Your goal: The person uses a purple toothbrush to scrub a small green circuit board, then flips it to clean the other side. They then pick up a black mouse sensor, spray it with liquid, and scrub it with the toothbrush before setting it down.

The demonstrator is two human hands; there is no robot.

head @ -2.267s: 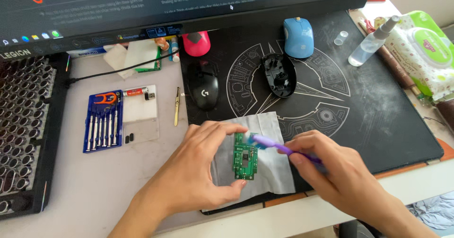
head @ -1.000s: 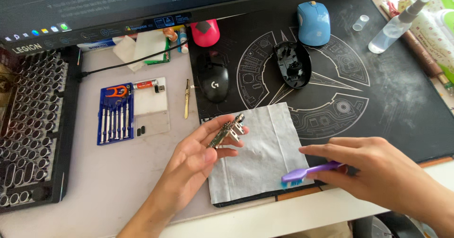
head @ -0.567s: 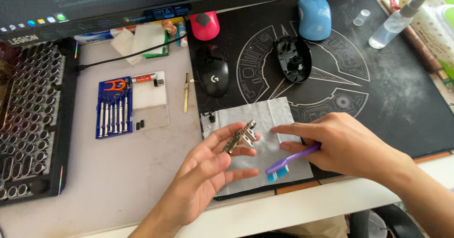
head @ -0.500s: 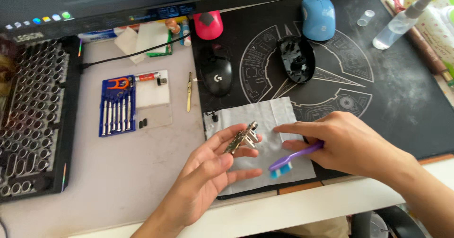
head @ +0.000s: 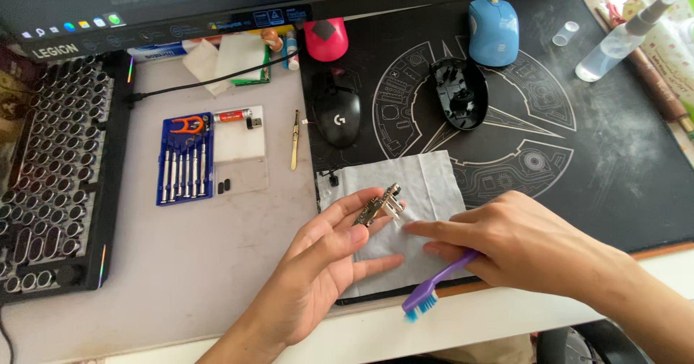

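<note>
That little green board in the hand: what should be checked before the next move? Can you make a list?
1. Circuit board held in left hand fingertips: ok.
2. Right hand forefinger at the board's edge: ok.
3. Purple toothbrush gripped in right hand, bristles down: ok.
4. Grey cloth flat under the board: ok.
5. Board clean: cannot tell.
6. Open mouse shell apart from the hands: ok.

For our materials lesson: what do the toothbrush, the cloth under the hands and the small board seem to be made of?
Toothbrush: glossy purple plastic, blue bristles. Grey cloth: soft, matte, creased, probably microfibre or paper wipe. Circuit board: seen edge-on with shiny metal parts, likely laminate.
</note>
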